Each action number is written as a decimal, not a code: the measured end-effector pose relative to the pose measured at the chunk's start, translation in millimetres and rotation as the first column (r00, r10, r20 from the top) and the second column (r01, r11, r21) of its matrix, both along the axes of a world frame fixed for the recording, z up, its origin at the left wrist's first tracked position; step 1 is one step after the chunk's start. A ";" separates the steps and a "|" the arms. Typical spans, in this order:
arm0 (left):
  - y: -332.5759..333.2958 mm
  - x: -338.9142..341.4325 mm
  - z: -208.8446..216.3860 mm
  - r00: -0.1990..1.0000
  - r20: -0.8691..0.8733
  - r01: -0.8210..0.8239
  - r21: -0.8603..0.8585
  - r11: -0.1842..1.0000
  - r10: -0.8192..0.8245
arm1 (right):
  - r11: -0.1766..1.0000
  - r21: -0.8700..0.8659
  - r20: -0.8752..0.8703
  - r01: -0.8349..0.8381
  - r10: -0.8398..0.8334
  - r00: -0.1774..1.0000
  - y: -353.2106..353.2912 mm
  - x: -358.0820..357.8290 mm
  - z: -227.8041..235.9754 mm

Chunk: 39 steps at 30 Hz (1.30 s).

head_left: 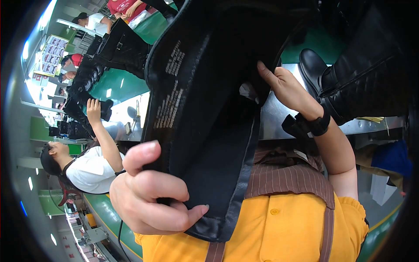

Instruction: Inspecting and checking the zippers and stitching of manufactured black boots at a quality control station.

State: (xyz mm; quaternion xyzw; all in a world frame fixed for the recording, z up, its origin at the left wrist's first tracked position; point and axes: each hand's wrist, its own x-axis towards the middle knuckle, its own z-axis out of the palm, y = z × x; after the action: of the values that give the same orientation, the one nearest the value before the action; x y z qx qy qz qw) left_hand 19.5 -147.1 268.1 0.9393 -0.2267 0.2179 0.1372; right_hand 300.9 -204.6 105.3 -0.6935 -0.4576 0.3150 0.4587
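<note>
One black boot shaft (218, 126): left hand (150, 196), lower left, half-curled, pinching its edge; right hand (290, 89), upper right, thumb clamped over it; even tension should spread it best.

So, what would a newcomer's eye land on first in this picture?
Most likely the black boot, its dark inside filling the middle, with the left hand gripping its lower end and the right hand at its upper right edge. Then the bright yellow shirt at the bottom, and a quilted boot at the upper right.
</note>
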 end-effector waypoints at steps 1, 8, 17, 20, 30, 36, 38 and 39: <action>-4.4 7.7 -1.7 0.979 0.093 -0.181 -0.015 0.983 0.182 | 0.998 0.056 -0.031 0.009 -0.007 0.999 -0.7 0.3 -2.3; 15.9 72.5 -21.5 0.411 0.681 -0.818 -0.016 0.574 0.606 | 0.953 0.277 0.007 0.118 -0.125 0.992 8.1 -25.1 -7.7; 16.4 80.4 -216.2 0.402 0.163 -0.714 -0.560 0.420 0.901 | 0.997 0.060 0.005 0.046 -0.046 0.999 -31.9 6.5 -63.5; -9.0 95.0 -245.2 0.621 -0.164 -0.575 -0.760 0.303 0.767 | 0.984 -0.129 -0.253 -0.120 0.084 0.964 -33.8 0.9 -83.5; 1.9 80.0 -252.9 0.702 -0.480 -0.616 -0.780 0.110 0.526 | 0.931 -0.129 -0.555 -0.342 0.218 0.803 -17.2 -5.2 -90.2; -0.9 85.6 -242.0 0.593 -0.491 -0.711 -0.691 0.130 0.638 | 0.833 0.469 -0.593 -0.295 0.544 0.593 -20.2 -2.1 53.8; 2.2 81.6 -246.9 0.626 -0.477 -0.670 -0.734 0.112 0.617 | 0.744 0.612 -0.575 -0.269 0.652 0.495 -26.7 3.5 120.5; 2.5 82.7 -248.6 0.665 -0.471 -0.634 -0.766 0.105 0.579 | 0.793 0.543 -0.533 -0.277 0.580 0.616 -27.7 -2.7 135.1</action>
State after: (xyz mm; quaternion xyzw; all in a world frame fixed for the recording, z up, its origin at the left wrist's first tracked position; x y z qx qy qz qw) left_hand 102.2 -144.6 19.5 0.7234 0.3343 0.3137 0.5163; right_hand 298.3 -232.3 240.5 -0.2842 -0.4692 0.5443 0.6347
